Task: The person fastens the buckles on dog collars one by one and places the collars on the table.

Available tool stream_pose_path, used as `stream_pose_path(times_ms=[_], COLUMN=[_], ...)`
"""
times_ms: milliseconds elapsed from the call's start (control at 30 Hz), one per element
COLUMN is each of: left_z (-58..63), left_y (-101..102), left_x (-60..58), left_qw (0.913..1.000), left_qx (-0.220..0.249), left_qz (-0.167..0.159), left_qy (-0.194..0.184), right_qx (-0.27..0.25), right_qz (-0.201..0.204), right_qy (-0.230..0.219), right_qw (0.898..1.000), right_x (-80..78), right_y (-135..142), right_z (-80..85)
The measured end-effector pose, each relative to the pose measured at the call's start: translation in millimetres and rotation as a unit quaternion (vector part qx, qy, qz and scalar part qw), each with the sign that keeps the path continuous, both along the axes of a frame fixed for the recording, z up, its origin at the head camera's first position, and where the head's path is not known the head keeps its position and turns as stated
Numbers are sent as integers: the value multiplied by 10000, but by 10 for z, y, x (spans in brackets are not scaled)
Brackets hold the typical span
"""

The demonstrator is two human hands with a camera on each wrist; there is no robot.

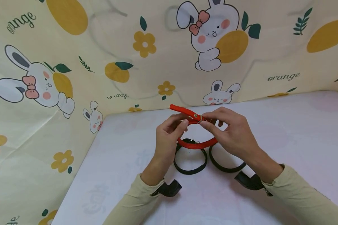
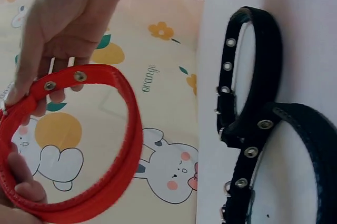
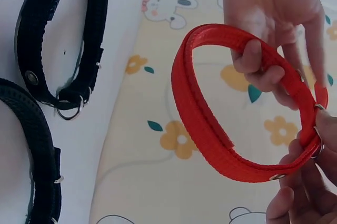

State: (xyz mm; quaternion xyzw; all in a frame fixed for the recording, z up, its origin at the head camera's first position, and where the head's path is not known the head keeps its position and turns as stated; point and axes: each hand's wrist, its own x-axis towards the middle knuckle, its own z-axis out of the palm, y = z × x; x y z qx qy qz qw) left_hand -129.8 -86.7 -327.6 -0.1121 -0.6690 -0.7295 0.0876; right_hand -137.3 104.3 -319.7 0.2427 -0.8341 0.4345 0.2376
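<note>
A red collar (image 1: 197, 146), bent into a ring, is held up above the white table. My left hand (image 1: 166, 134) grips its left side, with fingers curled over the band in the right wrist view. My right hand (image 1: 233, 131) pinches the strap by the metal buckle (image 1: 200, 118). One loose strap end (image 1: 180, 108) sticks out up and to the left. Metal eyelets (image 2: 80, 76) show along the band in the left wrist view. Fingers partly hide the buckle.
Two black collars, one on the left (image 1: 190, 172) and one on the right (image 1: 228, 170), stand as rings on the white table (image 1: 124, 175) below my hands. They carry metal eyelets and rings. Behind the table hangs a cream cloth (image 1: 149, 18) printed with rabbits and oranges.
</note>
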Motion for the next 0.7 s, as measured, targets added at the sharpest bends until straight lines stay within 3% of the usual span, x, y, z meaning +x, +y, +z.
stream_pose_path(times_ms=[167, 400, 533, 700], left_z=[55, 95, 90, 75], left_y=[-40, -68, -74, -78], left_x=[-7, -14, -23, -11], left_qw=[9982, 9963, 9965, 9944], left_qx=[506, 678, 640, 978], left_qz=[-156, -378, -330, -168], left_qy=[-283, -361, -435, -375], right_qx=[115, 206, 323, 459], right_qz=[21, 34, 138, 265], right_qy=[-98, -102, -249, -491], right_qw=[9999, 9997, 9991, 9974], right_x=[24, 34, 24, 12], right_y=[-6, 7, 14, 27], right_z=[27, 43, 50, 66])
